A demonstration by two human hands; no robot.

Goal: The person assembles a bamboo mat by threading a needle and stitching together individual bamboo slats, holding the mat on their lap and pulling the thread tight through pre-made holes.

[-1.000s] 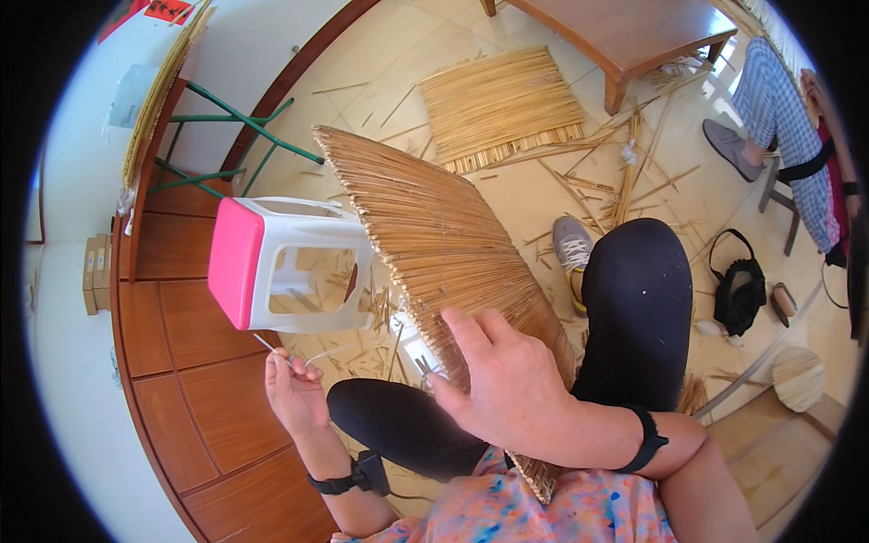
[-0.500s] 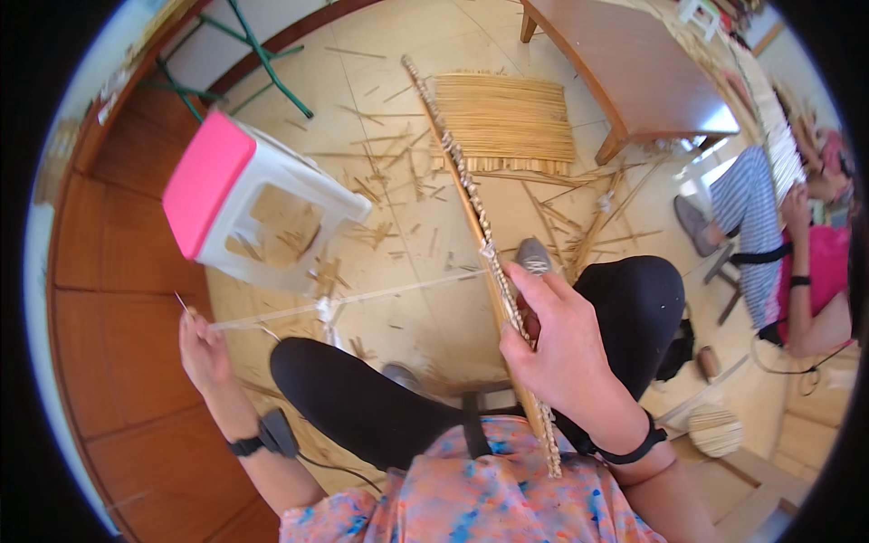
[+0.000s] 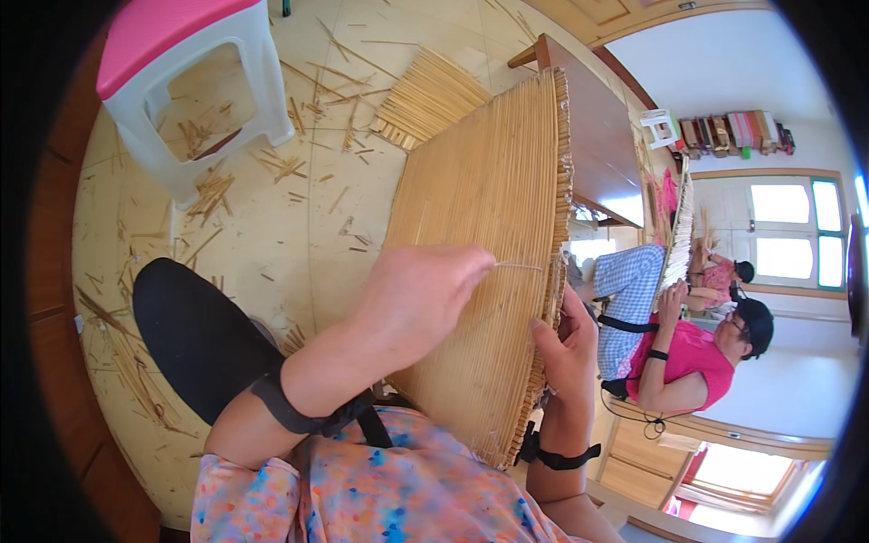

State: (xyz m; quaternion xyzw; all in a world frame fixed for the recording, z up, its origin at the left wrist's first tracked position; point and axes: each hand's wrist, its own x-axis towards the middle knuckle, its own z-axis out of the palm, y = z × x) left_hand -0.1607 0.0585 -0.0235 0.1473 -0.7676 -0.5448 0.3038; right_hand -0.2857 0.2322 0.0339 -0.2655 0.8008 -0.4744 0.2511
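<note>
A panel of thin straw stalks laid side by side, a straw mat (image 3: 462, 208), stands tilted across my lap with its knotted, bound edge (image 3: 563, 163) toward the right. My left hand (image 3: 407, 294) is closed in front of its face, pinching a pale thread (image 3: 518, 266) that runs taut to that edge. Whether a needle is in the fingers too cannot be seen. On the right, my right hand (image 3: 570, 344) grips the mat's edge, thumb on the near face and fingers behind, partly hidden.
At the upper left stands a white stool (image 3: 262, 81) with a pink seat. Loose straw pieces (image 3: 213, 195) litter the tiled floor. Beyond my mat lie another straw mat (image 3: 434, 95) and a brown wooden table (image 3: 588, 136). A person in pink (image 3: 692, 362) sits at the right, handling a similar mat.
My left hand has come from far left, thread drawn out, to the mat's face. The mat has turned from edge-on to showing its broad side. My view has swung right.
</note>
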